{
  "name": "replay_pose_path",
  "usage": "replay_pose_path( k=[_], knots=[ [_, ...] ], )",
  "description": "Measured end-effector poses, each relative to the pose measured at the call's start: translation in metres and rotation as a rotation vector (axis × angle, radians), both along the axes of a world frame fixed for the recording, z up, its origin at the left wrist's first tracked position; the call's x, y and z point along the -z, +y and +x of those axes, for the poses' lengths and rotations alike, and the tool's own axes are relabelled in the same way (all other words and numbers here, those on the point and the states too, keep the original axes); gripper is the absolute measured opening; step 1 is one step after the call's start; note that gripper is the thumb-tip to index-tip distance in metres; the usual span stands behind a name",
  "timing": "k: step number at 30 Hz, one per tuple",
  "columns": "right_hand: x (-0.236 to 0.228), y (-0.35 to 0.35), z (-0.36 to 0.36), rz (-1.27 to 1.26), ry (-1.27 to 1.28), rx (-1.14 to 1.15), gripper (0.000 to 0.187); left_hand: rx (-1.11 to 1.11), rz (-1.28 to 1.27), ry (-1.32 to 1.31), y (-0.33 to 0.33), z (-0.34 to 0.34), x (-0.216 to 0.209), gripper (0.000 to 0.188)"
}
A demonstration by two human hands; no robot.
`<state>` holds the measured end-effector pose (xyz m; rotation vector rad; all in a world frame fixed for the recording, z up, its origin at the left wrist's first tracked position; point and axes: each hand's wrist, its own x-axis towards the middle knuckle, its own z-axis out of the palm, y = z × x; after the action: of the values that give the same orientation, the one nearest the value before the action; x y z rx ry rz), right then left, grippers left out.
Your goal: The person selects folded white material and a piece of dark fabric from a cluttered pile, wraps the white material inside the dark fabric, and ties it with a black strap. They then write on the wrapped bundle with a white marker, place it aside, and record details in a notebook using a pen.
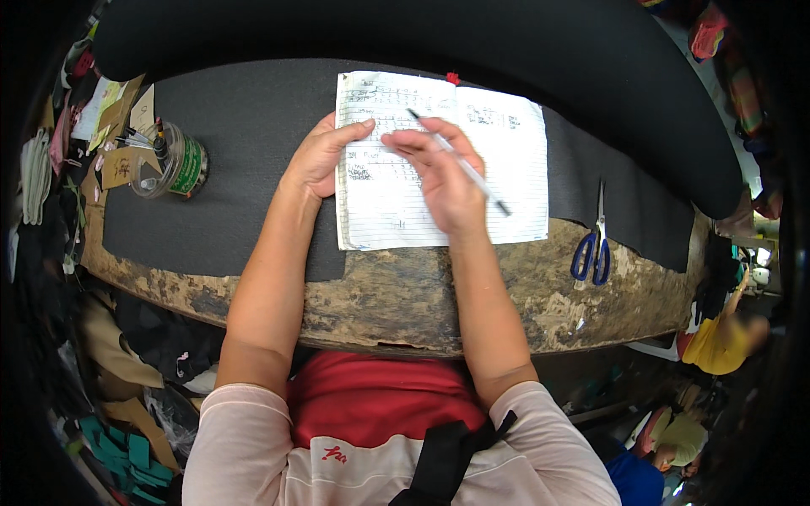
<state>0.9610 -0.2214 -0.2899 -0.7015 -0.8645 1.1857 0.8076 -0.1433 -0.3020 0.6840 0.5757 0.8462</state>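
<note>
An open lined notebook [506, 198] lies on dark cloth in front of me, with handwriting mostly on its left page. My left hand [321, 156] grips the notebook's left edge, thumb on the page and the other fingers hidden under it. Above the pages, my right hand [447, 181] holds a slim white-and-black pen [474, 175] slantwise. The pen's dark ends are slightly blurred, and its tip appears off the paper. Right of the notebook lies a pair of scissors [593, 249] with blue handles.
Dark cloth [253, 110] covers much of the worn wooden table [388, 295]. A clear plastic jar [190, 164] lies at left beside pens and cardboard pieces. A thick black roll [422, 34] spans the far side. At right, a person in yellow [713, 347] is nearby.
</note>
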Motion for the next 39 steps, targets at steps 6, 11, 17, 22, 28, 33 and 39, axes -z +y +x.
replay_pose_path(
  k=[6, 11, 17, 22, 28, 33, 39],
  knots=[
    [-0.009, -0.002, 0.068, 0.024, 0.302, 0.153, 0.030, -0.010, -0.079, -0.077, -0.001, 0.001, -0.003, 0.048],
    [-0.006, -0.002, 0.077, -0.036, 0.192, 0.310, 0.012, -0.025, -0.103, -0.095, -0.002, 0.003, -0.004, 0.050],
    [-0.002, -0.003, 0.072, -0.041, -0.047, 0.232, 0.013, -0.055, -0.091, -0.060, -0.003, 0.003, -0.006, 0.052],
    [0.000, -0.002, 0.069, -0.082, -0.205, 0.283, 0.011, -0.050, -0.062, -0.029, -0.004, 0.004, -0.007, 0.053],
    [0.002, -0.002, 0.072, -0.081, -0.211, 0.239, 0.010, -0.003, -0.044, -0.095, -0.001, 0.002, -0.004, 0.052],
    [0.012, 0.000, 0.078, -0.115, -0.154, 0.198, 0.008, -0.034, -0.049, -0.076, -0.001, 0.003, -0.002, 0.051],
    [0.020, 0.005, 0.082, -0.072, 0.091, 0.140, 0.010, -0.070, -0.043, -0.014, -0.002, 0.006, -0.006, 0.054]
  ],
)
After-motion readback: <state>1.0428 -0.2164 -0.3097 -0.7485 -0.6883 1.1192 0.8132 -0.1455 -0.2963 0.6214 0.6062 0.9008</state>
